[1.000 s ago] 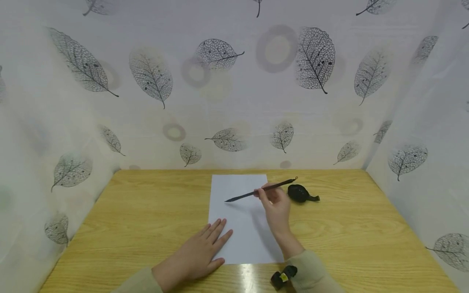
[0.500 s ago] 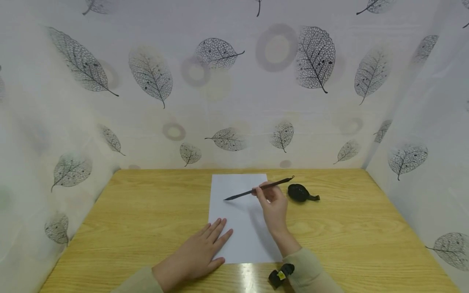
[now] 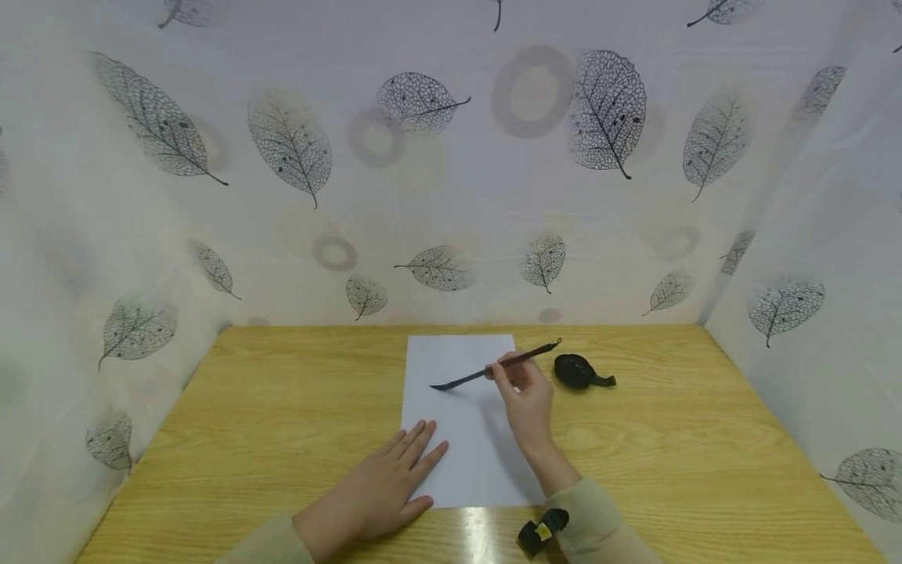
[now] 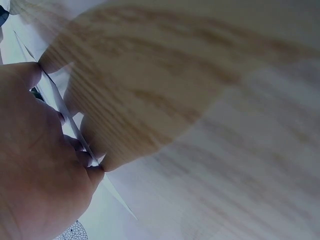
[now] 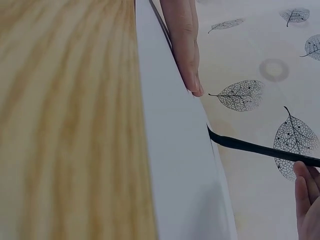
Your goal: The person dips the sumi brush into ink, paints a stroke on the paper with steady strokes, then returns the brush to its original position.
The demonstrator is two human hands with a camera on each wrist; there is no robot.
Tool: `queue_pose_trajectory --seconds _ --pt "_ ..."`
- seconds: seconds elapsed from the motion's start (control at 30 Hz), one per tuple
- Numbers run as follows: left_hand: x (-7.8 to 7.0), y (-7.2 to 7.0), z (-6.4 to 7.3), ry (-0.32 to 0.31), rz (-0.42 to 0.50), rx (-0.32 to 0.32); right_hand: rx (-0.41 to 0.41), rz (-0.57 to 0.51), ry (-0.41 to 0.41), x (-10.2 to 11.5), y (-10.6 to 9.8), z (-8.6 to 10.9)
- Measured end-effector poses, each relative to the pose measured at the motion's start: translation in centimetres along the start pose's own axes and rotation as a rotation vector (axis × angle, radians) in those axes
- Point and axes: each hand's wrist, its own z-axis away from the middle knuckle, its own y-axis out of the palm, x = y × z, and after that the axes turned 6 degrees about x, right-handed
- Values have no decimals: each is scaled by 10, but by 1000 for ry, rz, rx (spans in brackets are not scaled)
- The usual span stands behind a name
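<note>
My brush (image 3: 493, 368) is thin and dark, with a long black shaft and a pointed black tip. I hold it in my right hand (image 3: 527, 399), slanted, far end raised to the right, tip down to the left and meeting the paper (image 3: 465, 439). The paper is a plain white sheet lying flat on the tabletop (image 3: 247, 407), long side running near to far. My left hand (image 3: 377, 493) lies flat on its near left corner.
</note>
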Motion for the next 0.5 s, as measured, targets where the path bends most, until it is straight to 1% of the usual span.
queue_pose_trajectory --seconds 0.23,0.37,0.5 --pt "0 0 0 -1 5 4 35 63 32 5 -2 0" --pt "0 0 -1 2 -1 4 33 80 45 4 -3 0" --pt "0 0 -1 -1 4 6 26 74 46 5 -4 -1"
